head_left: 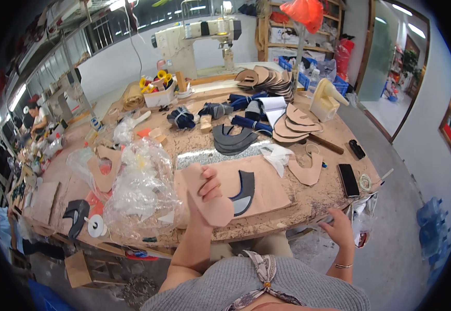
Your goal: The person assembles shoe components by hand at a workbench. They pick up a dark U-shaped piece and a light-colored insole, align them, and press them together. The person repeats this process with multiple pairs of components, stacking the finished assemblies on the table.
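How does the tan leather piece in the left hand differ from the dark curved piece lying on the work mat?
The tan leather piece is light pinkish-tan, broad and rounded; the dark curved piece is navy-black, narrow and crescent-shaped. The tan one is held up off the bench by the left hand; the dark one lies flat on the tan mat. Both are flat cut pieces.

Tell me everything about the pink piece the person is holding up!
The pink piece is a flat, floppy cutout that looks like thin leather or fabric, pale pink-tan, with rounded edges. The left hand grips it, fingers curled over its front, holding it up above the work mat on the table. It hangs downward and covers part of a dark curved piece lying on the mat.
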The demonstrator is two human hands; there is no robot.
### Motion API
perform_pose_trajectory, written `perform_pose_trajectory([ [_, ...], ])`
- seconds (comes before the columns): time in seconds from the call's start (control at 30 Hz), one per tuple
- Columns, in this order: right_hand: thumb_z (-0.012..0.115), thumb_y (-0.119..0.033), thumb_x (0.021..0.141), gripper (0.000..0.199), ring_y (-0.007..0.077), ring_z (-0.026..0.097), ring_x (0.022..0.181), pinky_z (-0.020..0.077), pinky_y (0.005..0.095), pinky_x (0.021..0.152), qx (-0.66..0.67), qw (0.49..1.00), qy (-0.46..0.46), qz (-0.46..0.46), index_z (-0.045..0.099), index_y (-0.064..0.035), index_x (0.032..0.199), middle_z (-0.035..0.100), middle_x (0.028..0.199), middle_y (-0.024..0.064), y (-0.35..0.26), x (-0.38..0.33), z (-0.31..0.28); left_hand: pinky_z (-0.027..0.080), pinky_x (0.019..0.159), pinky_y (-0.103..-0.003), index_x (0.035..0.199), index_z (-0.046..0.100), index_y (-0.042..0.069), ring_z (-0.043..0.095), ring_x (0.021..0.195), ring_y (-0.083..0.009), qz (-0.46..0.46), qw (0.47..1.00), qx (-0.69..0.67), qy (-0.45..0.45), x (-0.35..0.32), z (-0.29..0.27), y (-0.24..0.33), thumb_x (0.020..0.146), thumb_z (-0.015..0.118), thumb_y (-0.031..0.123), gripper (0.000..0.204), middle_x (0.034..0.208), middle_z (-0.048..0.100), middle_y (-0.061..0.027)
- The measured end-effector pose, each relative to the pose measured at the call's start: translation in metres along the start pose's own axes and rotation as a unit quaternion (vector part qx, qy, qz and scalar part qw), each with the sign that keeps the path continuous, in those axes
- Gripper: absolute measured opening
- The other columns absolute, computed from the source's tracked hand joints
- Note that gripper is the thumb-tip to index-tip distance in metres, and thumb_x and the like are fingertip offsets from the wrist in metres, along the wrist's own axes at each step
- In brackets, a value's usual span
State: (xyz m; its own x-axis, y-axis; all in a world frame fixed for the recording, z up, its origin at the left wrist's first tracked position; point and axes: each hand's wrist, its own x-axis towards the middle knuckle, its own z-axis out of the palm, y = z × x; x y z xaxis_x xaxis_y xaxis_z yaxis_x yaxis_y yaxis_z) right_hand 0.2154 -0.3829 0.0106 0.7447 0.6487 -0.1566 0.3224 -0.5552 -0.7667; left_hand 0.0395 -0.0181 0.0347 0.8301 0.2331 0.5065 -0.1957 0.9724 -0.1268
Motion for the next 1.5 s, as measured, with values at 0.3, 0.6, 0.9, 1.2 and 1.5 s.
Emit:
perform_pose_trajectory([
  [0.3,0.058,-0.018,0.096,0.022,0.0149,0.066,0.082,0.0547,0.0291,0.074,0.652,0.716,-0.249,0.017,0.062,-0.0029,0.11,0.067,0.097,0.0042,-0.088,0.041,0.14,0.042,0.058,-0.023,0.117,0.052,-0.001,0.048,0.073,-0.0156,-0.008,0.995,0.058,0.08,-0.008,-0.029,-0.042,0.099,0.041,0.021,0.031,0.103,0.053,-0.0093],
  [0.6,0.066,-0.011,0.089,0.01,0.0083,0.06,0.068,0.0506,0.0224,0.059,0.507,0.842,-0.096,-0.155,0.059,-0.004,0.091,0.061,0.078,0.0006,-0.115,0.094,0.156,0.039,0.104,-0.042,0.144,0.025,0.002,0.042,0.127,-0.0288,0.023,0.928,0.308,0.209,-0.086,-0.022,-0.021,0.091,0.057,0.048,0.077,0.143,0.037,-0.0162],
  [0.9,0.069,-0.015,0.088,0.02,0.0108,0.065,0.072,0.0514,0.0241,0.06,0.345,0.913,-0.047,-0.213,0.062,0.0017,0.097,0.066,0.081,0.0053,-0.114,0.123,0.151,0.05,0.067,-0.023,0.124,0.056,0.002,0.059,0.076,-0.0083,0.09,0.604,0.732,0.303,-0.044,-0.019,0.003,0.089,0.065,0.011,0.037,0.086,0.064,-0.0023],
  [1.2,0.077,-0.018,0.078,0.026,0.0105,0.054,0.058,0.046,0.0268,0.054,0.132,0.977,0.0,-0.168,0.061,0.0022,0.072,0.062,0.067,0.0069,-0.095,0.125,0.152,0.05,0.064,-0.024,0.126,0.053,-0.002,0.06,0.067,-0.0087,0.085,0.413,0.849,0.318,-0.062,-0.054,0.004,0.08,0.072,0.006,0.051,0.075,0.063,-0.0031],
  [1.5,0.077,-0.019,0.077,0.026,0.0138,0.057,0.058,0.047,0.0291,0.054,0.099,0.978,0.029,-0.179,0.063,0.0022,0.073,0.063,0.066,0.009,-0.092,0.134,0.158,0.051,0.065,-0.027,0.126,0.053,-0.001,0.063,0.066,-0.0116,0.086,0.388,0.863,0.313,-0.072,-0.065,0.008,0.073,0.078,0.01,0.059,0.075,0.068,-0.0057],
])
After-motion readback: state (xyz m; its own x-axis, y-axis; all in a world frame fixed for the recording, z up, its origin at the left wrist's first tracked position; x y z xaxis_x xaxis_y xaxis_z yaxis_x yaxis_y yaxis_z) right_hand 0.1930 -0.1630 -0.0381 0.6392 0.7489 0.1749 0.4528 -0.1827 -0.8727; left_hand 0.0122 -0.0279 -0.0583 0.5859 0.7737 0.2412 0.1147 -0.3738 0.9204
